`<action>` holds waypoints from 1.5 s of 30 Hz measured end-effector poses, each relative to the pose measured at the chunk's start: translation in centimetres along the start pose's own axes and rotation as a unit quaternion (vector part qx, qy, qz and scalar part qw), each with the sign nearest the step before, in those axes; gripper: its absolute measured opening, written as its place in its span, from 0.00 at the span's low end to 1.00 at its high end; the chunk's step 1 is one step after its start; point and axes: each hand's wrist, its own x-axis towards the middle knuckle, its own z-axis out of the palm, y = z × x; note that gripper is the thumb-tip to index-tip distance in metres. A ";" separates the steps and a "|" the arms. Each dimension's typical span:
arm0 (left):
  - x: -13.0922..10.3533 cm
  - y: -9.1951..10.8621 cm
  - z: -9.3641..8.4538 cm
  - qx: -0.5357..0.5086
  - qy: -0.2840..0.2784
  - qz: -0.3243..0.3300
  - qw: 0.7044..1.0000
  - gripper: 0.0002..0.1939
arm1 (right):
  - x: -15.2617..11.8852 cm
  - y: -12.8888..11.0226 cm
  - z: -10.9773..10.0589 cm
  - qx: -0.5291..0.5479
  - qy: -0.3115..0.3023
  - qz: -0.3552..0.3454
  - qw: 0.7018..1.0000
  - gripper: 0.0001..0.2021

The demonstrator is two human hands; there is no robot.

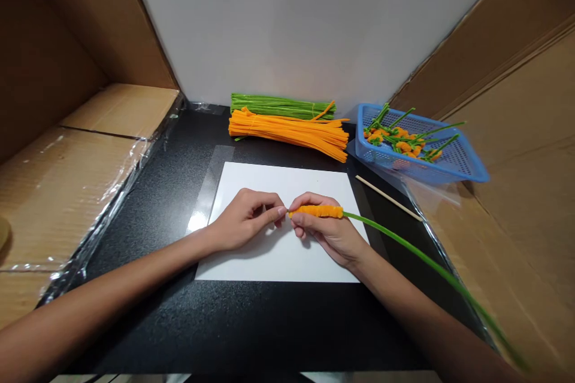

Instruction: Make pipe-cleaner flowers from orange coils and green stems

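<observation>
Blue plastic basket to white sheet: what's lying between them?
Head view: a thin pale stick lies slantwise on the black tabletop, between the right edge of the white sheet and the blue plastic basket.

Fuzzy orange coil point(320, 211) over smooth, matt paper sheet point(278, 263)
Beyond the paper sheet: fuzzy orange strands point(287, 131), green strands point(274, 105). Right: smooth wooden stick point(389, 198), perforated plastic basket point(390, 161). Left: glossy clear tape point(207, 191). Beneath: speckled, semi-gloss tabletop point(153, 209).
</observation>
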 end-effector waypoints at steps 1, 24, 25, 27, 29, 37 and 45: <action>0.1 -0.1 -0.1 -0.016 0.005 -0.003 1.000 0.18 | 0.0 -0.1 -0.2 0.002 0.009 0.001 1.000 0.10; 1.7 -1.3 -0.7 -0.344 0.371 -0.032 0.862 0.15 | 1.5 -1.1 -3.9 0.089 0.267 -0.132 0.951 0.17; 1.7 -1.3 -0.7 -0.348 0.362 -0.027 0.864 0.15 | 1.4 -1.0 -3.8 0.075 0.263 -0.128 0.953 0.18; 1.6 -1.5 -0.6 -0.342 0.339 -0.012 0.876 0.13 | 1.3 -0.8 -3.5 0.051 0.254 -0.125 0.958 0.18; 1.5 -1.8 -0.5 -0.308 0.311 0.009 0.899 0.11 | 1.2 -0.6 -3.2 0.028 0.250 -0.129 0.959 0.19; 1.1 -1.7 0.1 -0.172 0.239 0.036 0.955 0.10 | 1.0 0.2 -2.4 -0.143 0.276 -0.185 0.932 0.18; 0.9 -1.0 0.2 -0.166 0.147 0.015 0.975 0.14 | -0.1 0.3 -1.6 -0.498 0.263 -0.294 0.772 0.17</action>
